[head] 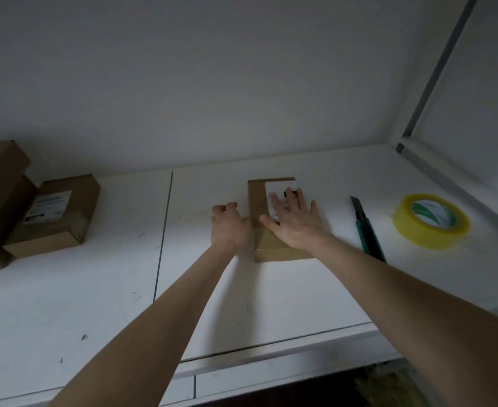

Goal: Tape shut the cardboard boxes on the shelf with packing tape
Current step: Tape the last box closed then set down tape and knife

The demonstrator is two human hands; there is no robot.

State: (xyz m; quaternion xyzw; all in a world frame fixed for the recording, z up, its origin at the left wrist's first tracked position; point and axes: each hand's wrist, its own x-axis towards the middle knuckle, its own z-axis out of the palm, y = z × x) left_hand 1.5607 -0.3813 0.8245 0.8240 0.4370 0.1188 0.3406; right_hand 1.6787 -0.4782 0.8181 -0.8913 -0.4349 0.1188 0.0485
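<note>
Head view, dim light. Small cardboard box point(274, 248) lies flat on the white shelf point(241, 304), about mid-shelf and toward the back wall, with a white label point(280, 186) on its far top face. Right hand point(296, 223) rests on the box top, grip spread wide, palm and straight fingers pressing down over the label. Left hand point(230, 224) sits just beside the box's left wall, thumb side touching it, fingers curled under. Whether that grip pinches a tape end or only braces the wall cannot be told. Utility knife point(366, 227) lies to the right of the box, near but apart. The yellow packing tape roll point(412, 233) lies flat farther right, near the shelf's corner post, untouched. A stack of other cardboard boxes point(54, 215) sits well apart at the left end. Judgement on handling: the box looks light and fairly stiff, and likely to skate on the smooth shelf unless it is pinned from above. The flat palm on top suits that. The top panel may give a little under hard pressure, so weight belongs near the edges. The best hold for turning it is probably across the two long side walls. Tape film looks thin and clingy, so take it by the free end.
</note>
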